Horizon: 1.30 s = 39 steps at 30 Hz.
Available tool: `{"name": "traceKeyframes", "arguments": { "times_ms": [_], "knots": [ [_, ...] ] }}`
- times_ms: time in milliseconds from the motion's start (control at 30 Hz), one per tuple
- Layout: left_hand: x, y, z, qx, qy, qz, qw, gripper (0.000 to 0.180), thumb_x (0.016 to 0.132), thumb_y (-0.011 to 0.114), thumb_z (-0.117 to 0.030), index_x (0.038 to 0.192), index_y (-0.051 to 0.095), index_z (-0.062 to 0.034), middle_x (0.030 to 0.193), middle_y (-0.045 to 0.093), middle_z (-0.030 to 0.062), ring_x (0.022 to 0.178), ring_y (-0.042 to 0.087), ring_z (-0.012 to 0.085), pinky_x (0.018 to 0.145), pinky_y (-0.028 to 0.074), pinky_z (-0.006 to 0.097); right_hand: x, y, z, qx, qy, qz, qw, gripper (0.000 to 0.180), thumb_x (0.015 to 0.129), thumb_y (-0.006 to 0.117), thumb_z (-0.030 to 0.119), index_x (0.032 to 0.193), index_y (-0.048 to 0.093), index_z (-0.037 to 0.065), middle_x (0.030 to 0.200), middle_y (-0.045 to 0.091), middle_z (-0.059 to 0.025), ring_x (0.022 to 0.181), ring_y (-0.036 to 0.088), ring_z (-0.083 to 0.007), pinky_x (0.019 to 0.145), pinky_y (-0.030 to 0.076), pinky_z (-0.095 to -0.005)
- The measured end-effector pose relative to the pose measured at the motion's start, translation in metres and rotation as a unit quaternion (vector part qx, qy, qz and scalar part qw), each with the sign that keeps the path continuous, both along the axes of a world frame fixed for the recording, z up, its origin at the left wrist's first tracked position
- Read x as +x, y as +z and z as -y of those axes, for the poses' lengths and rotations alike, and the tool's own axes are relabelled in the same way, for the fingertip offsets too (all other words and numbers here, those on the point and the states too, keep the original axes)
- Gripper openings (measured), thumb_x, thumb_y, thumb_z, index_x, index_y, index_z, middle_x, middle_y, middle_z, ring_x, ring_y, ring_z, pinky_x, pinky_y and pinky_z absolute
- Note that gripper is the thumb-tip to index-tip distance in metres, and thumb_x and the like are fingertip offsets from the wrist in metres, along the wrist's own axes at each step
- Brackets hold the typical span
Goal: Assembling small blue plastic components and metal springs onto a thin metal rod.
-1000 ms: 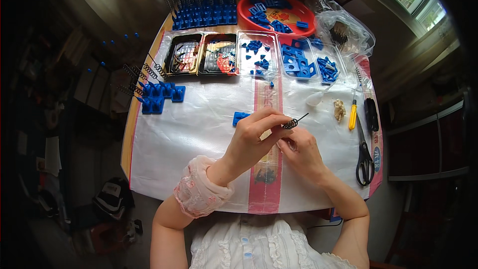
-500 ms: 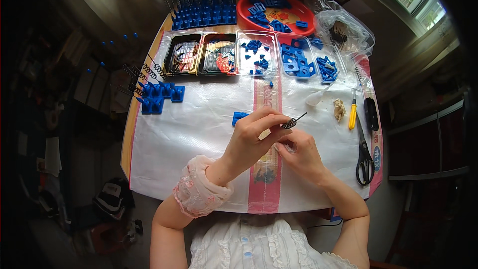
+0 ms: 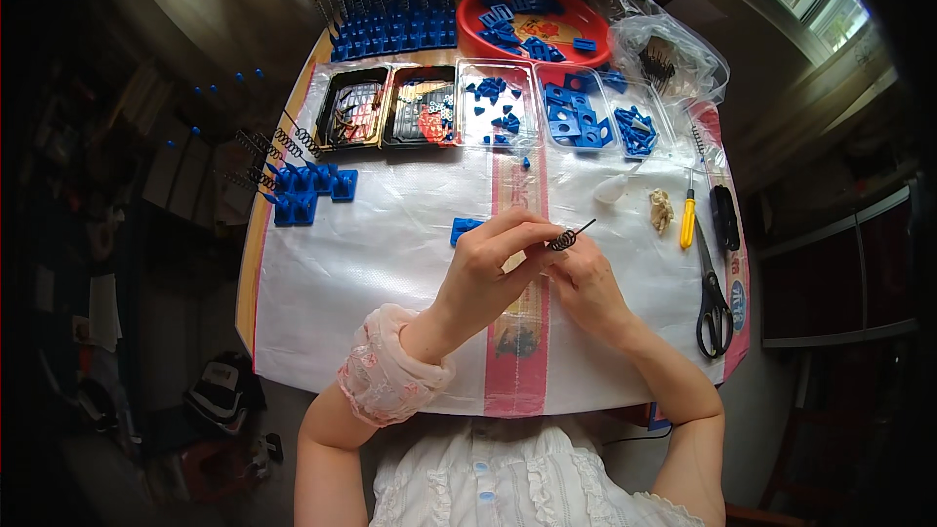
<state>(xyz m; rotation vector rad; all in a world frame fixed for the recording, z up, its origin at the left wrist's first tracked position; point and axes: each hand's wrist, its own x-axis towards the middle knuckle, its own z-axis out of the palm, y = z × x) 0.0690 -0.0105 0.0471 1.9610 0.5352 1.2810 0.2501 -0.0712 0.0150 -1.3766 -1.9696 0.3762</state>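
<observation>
Over the middle of the sheet, my left hand (image 3: 493, 268) pinches a black coil spring (image 3: 561, 240) between thumb and fingers. A thin straight end of the spring sticks up to the right. My right hand (image 3: 590, 283) is closed right beside it, its fingertips meeting the left ones under the coil. What the right fingers hold, if anything, is hidden. Just behind my left hand a blue plastic base (image 3: 465, 229) lies partly covered by the fingers.
Clear and black trays (image 3: 423, 143) of small parts line the back. Behind them are a red basin (image 3: 468, 31) and rows of spring-topped blue bases (image 3: 390, 39). More assemblies (image 3: 312, 181) stand left. A yellow-handled screwdriver (image 3: 688, 222) and black scissors (image 3: 714, 317) lie right.
My right hand has moved up and slightly to the right, closer to the spring and my left fingers. The left hand keeps its pinch on the spring. The whole view has shifted slightly.
</observation>
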Motion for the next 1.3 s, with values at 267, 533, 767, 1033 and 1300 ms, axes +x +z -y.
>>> {"name": "traceKeyframes", "arguments": {
  "times_ms": [267,533,767,1033,1300],
  "knots": [
    [-0.001,0.001,0.001,-0.003,0.006,0.003,1.0,0.027,0.081,0.081,0.006,0.106,0.076,-0.0009,0.096,0.073,0.0073,0.079,0.071,0.0165,0.068,0.057,0.029,-0.001,0.002,0.005,0.006,-0.021,0.036,0.999,0.012,0.087,0.07,0.003,0.099,0.068,0.005,0.09,0.062,-0.0091,0.091,0.059,-0.0302,0.085,0.047,-0.0431],
    [0.0,0.001,0.0,-0.008,-0.003,-0.002,1.0,0.026,0.083,0.082,0.004,0.107,0.074,0.0004,0.095,0.071,0.0082,0.077,0.07,0.0176,0.066,0.056,0.029,0.016,0.036,0.013,-0.036,-0.049,0.052,0.997,0.004,0.084,0.072,0.004,0.087,0.071,0.007,0.085,0.064,-0.0083,0.088,0.06,-0.0297,0.083,0.045,-0.0422],
    [-0.003,0.003,0.001,-0.007,-0.009,-0.009,1.0,0.026,0.083,0.083,0.003,0.108,0.074,0.0006,0.095,0.071,0.0088,0.077,0.071,0.0177,0.067,0.057,0.029,0.062,0.05,0.024,-0.064,-0.188,0.225,0.954,0.007,0.086,0.072,0.009,0.083,0.075,0.003,0.085,0.065,-0.0108,0.092,0.061,-0.0293,0.088,0.043,-0.0428],
    [0.002,0.001,0.0,-0.01,-0.002,-0.006,1.0,0.027,0.082,0.083,0.004,0.107,0.076,-0.0017,0.097,0.074,0.0069,0.077,0.07,0.0146,0.065,0.056,0.027,0.017,0.046,0.011,0.017,-0.074,-0.025,0.997,0.013,0.085,0.076,0.0,0.098,0.076,0.002,0.082,0.066,-0.0105,0.079,0.06,-0.0281,0.075,0.048,-0.0406],
    [-0.002,0.004,0.0,-0.005,0.002,-0.008,1.0,0.027,0.082,0.081,0.005,0.108,0.075,-0.0008,0.096,0.073,0.0078,0.079,0.071,0.0166,0.067,0.057,0.028,0.009,0.041,0.009,0.001,-0.036,-0.153,0.988,0.022,0.085,0.08,0.0,0.105,0.074,0.003,0.081,0.066,-0.0077,0.074,0.061,-0.0203,0.066,0.049,-0.0334]
  ]
}}
